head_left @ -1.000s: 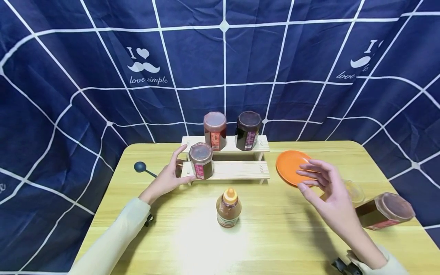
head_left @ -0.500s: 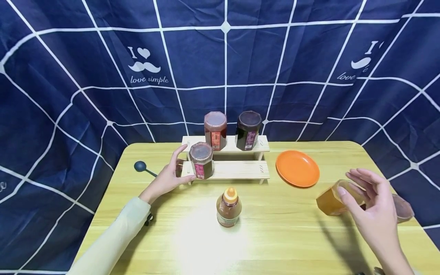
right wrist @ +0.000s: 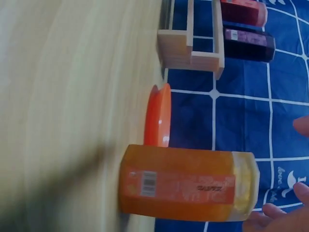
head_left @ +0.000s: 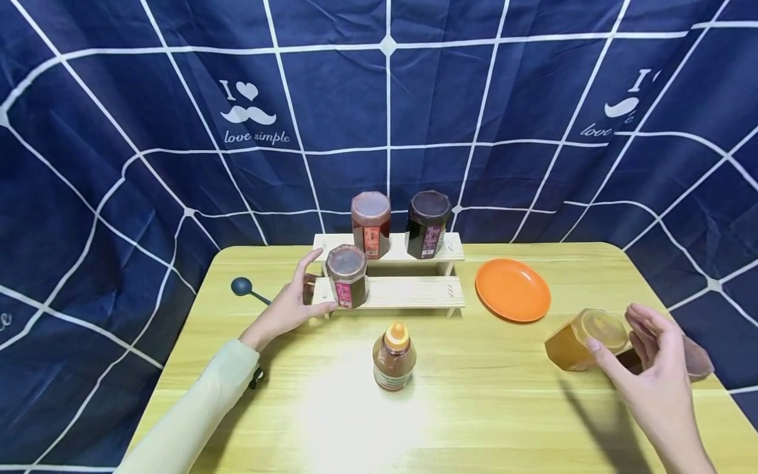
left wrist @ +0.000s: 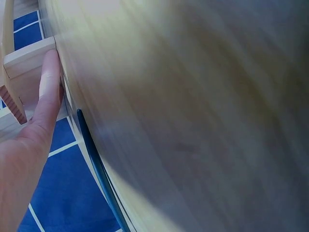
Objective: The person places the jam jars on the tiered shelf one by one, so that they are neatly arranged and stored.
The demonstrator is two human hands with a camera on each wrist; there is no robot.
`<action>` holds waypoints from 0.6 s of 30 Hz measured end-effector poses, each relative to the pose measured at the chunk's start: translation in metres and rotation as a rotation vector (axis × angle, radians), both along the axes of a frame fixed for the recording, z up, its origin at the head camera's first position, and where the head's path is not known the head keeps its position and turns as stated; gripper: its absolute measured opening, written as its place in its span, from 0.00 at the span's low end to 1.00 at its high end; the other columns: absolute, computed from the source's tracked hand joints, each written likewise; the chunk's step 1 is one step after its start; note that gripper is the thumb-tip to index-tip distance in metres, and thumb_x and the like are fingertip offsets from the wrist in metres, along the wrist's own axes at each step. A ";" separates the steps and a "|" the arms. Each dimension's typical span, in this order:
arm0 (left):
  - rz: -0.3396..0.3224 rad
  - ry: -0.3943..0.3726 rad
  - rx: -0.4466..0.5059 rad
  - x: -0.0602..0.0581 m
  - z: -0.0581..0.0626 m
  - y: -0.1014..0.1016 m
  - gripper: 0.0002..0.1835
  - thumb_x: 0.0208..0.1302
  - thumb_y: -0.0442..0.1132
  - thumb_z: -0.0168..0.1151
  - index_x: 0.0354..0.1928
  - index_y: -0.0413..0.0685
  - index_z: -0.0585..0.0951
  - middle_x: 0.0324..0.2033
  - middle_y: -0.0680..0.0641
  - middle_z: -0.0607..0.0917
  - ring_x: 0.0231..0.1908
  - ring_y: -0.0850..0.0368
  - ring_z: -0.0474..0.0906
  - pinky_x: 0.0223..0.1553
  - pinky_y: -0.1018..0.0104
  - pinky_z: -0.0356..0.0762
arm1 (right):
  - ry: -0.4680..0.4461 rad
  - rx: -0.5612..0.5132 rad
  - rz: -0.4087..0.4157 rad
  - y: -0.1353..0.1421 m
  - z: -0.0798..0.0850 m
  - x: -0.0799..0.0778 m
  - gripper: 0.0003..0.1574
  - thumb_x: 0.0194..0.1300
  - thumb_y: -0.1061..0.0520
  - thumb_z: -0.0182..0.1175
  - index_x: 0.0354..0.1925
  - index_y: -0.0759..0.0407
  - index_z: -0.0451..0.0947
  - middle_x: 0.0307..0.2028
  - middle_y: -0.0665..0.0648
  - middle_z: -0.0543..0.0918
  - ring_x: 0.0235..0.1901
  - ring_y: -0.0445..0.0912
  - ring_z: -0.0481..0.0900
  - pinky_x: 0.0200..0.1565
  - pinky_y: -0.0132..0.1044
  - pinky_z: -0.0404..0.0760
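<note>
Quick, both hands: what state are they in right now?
Left hand: open, fingers spread against the left end of the wooden rack.
Right hand: open, beside the amber jar; I can't tell whether it touches.

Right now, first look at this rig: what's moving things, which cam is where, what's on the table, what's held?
No machine: just a person's bare hands. The wide picture comes from a head camera looking forward and down; the other two come from cameras on each wrist.

The left hand touches the left end of the wooden rack, close to the pink-labelled jar on its lower step. The red jar and purple-labelled jar stand on the upper step. The right hand is open by the amber jar; neither hand visibly grips a jar.

Also on the table: squeeze bottle, orange plate, dark spoon, and a jar partly hidden behind the right hand.
</note>
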State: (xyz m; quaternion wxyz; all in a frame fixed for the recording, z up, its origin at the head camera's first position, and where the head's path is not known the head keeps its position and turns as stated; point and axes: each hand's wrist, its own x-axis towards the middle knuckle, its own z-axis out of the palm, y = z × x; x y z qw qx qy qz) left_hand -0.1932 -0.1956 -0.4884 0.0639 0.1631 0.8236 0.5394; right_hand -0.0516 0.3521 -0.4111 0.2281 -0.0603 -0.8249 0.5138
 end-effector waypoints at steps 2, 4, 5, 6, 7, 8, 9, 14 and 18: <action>0.000 0.005 -0.004 0.000 0.000 0.000 0.64 0.65 0.36 0.83 0.87 0.77 0.47 0.61 0.34 0.82 0.53 0.43 0.86 0.58 0.42 0.79 | -0.020 0.046 0.003 0.003 -0.004 0.001 0.58 0.61 0.80 0.70 0.80 0.48 0.61 0.71 0.48 0.68 0.71 0.42 0.67 0.71 0.25 0.61; 0.001 0.009 -0.010 0.000 0.000 -0.001 0.64 0.65 0.36 0.83 0.87 0.77 0.47 0.61 0.35 0.83 0.53 0.44 0.85 0.58 0.42 0.79 | -0.042 0.072 0.015 0.005 -0.011 0.001 0.60 0.62 0.78 0.71 0.82 0.47 0.58 0.72 0.48 0.66 0.72 0.41 0.65 0.71 0.23 0.61; 0.001 0.009 -0.011 0.000 0.000 -0.001 0.64 0.65 0.37 0.83 0.87 0.77 0.47 0.61 0.35 0.83 0.53 0.44 0.85 0.59 0.42 0.79 | -0.054 0.076 0.026 0.007 -0.015 0.001 0.62 0.62 0.78 0.71 0.83 0.46 0.56 0.72 0.48 0.64 0.72 0.40 0.65 0.70 0.23 0.61; 0.001 0.009 -0.012 -0.001 0.000 -0.001 0.64 0.65 0.37 0.83 0.87 0.77 0.47 0.61 0.35 0.83 0.53 0.44 0.85 0.59 0.42 0.78 | -0.067 0.074 0.037 0.008 -0.018 0.001 0.64 0.62 0.78 0.71 0.84 0.46 0.54 0.72 0.48 0.63 0.72 0.40 0.65 0.70 0.22 0.62; 0.002 0.009 -0.013 -0.001 0.000 -0.001 0.64 0.65 0.37 0.83 0.87 0.77 0.47 0.61 0.35 0.83 0.53 0.44 0.85 0.59 0.42 0.78 | -0.078 0.071 0.044 0.009 -0.022 0.000 0.66 0.62 0.78 0.72 0.85 0.45 0.52 0.71 0.48 0.62 0.71 0.39 0.65 0.69 0.22 0.63; 0.002 0.009 -0.012 -0.001 0.000 -0.001 0.64 0.65 0.37 0.83 0.87 0.77 0.47 0.61 0.35 0.83 0.53 0.44 0.85 0.59 0.42 0.79 | -0.086 0.064 0.051 0.010 -0.025 -0.001 0.68 0.61 0.78 0.72 0.85 0.45 0.49 0.71 0.47 0.62 0.70 0.39 0.66 0.68 0.21 0.64; 0.002 0.008 -0.011 -0.001 0.000 -0.001 0.64 0.65 0.37 0.83 0.87 0.77 0.47 0.61 0.35 0.83 0.53 0.44 0.86 0.59 0.42 0.79 | -0.092 0.062 0.053 0.011 -0.029 -0.003 0.70 0.60 0.79 0.72 0.86 0.45 0.47 0.69 0.47 0.61 0.68 0.38 0.67 0.66 0.21 0.65; -0.008 0.016 -0.006 0.000 0.001 -0.001 0.63 0.65 0.37 0.82 0.87 0.73 0.47 0.61 0.33 0.82 0.55 0.42 0.85 0.60 0.40 0.78 | -0.085 0.014 0.059 0.015 -0.043 -0.007 0.75 0.56 0.83 0.72 0.86 0.47 0.45 0.62 0.46 0.66 0.58 0.31 0.74 0.58 0.18 0.71; -0.012 0.015 -0.005 0.000 0.001 -0.001 0.62 0.66 0.37 0.82 0.87 0.72 0.47 0.62 0.32 0.82 0.55 0.41 0.85 0.60 0.39 0.77 | -0.082 0.073 0.074 0.014 -0.052 -0.008 0.75 0.56 0.82 0.74 0.86 0.49 0.44 0.59 0.43 0.71 0.56 0.27 0.75 0.56 0.17 0.71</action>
